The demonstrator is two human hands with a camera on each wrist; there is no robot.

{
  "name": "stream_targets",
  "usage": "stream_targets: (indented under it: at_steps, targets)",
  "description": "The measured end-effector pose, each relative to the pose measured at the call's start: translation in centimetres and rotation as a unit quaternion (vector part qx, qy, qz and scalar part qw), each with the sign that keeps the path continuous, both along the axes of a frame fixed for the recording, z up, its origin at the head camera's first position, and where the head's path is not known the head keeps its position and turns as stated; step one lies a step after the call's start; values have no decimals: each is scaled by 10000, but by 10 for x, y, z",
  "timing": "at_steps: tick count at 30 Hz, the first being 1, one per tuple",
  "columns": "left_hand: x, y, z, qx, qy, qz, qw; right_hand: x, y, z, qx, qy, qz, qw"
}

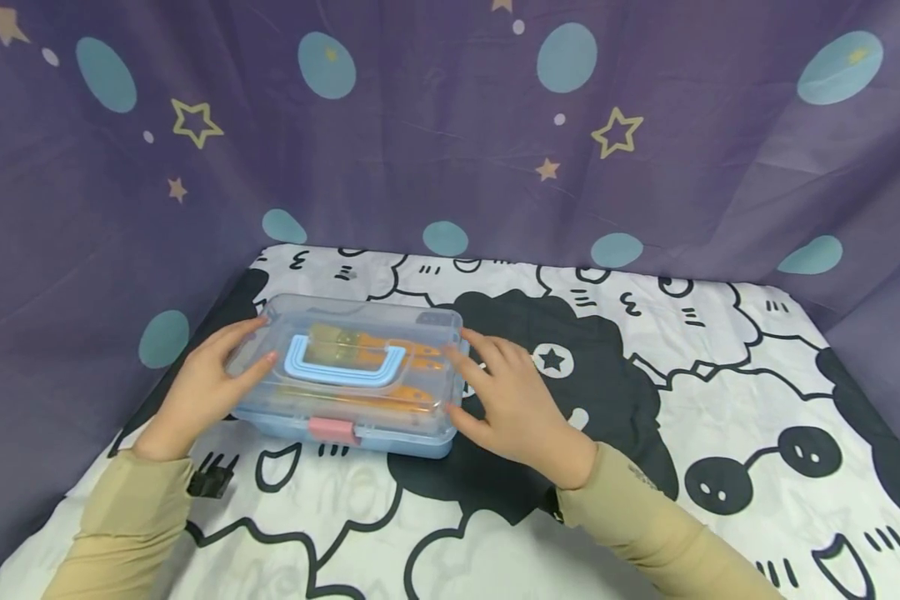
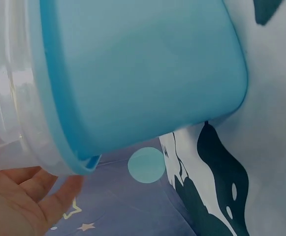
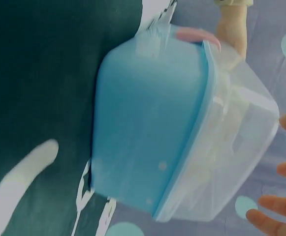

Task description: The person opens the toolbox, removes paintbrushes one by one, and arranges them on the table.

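A plastic box (image 1: 348, 375) with a clear lid, a light-blue base, a blue handle (image 1: 345, 368) lying flat on top and a pink latch (image 1: 332, 429) at the front stands at the left of the table. Orange items show through the lid. My left hand (image 1: 228, 362) rests against the box's left end, fingers straight over the lid's edge. My right hand (image 1: 487, 383) touches the right end with spread fingers. The left wrist view shows the blue base (image 2: 143, 73) close up and my palm (image 2: 19, 201) under the lid's rim. In the right wrist view my fingertips (image 3: 275, 216) hover beside the clear lid (image 3: 231, 147).
The table is covered by a white cloth with black sheep drawings (image 1: 645, 375). A purple curtain with stars and blue dots (image 1: 450, 125) hangs close behind and to both sides. A small black clip (image 1: 212, 481) sits at my left sleeve.
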State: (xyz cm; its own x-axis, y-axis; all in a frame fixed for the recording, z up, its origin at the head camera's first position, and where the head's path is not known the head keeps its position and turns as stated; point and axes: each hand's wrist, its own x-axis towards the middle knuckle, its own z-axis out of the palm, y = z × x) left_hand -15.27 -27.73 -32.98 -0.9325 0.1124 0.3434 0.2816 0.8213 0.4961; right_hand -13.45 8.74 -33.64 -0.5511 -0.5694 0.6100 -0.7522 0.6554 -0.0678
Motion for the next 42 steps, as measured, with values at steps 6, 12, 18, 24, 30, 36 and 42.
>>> stream_targets:
  at_steps: [6, 12, 18, 24, 30, 36, 42]
  targets:
    - [-1, 1, -2, 314, 388, -112, 9987, 2, -17, 2, 1, 257, 406, 9988]
    - [0, 2, -6, 214, 984, -335, 9944, 7, -34, 6, 233, 445, 617, 9968]
    - [1, 2, -6, 40, 1274, -594, 9901, 12, -51, 7, 623, 612, 779, 9931]
    - [-1, 1, -9, 72, 1334, -640, 9890, 17, -67, 4, 970, 885, 1057, 9857]
    - [-3, 1, -12, 171, 1406, -674, 9876, 19, -81, -3, 1125, 1254, 1172, 9787]
    - [-2, 2, -12, 287, 1432, -679, 9869, 20, -87, -6, 1261, 1279, 1069, 9779]
    - [-2, 3, -13, 386, 1444, -646, 9866, 23, -96, -8, 1549, 1481, 931, 9723]
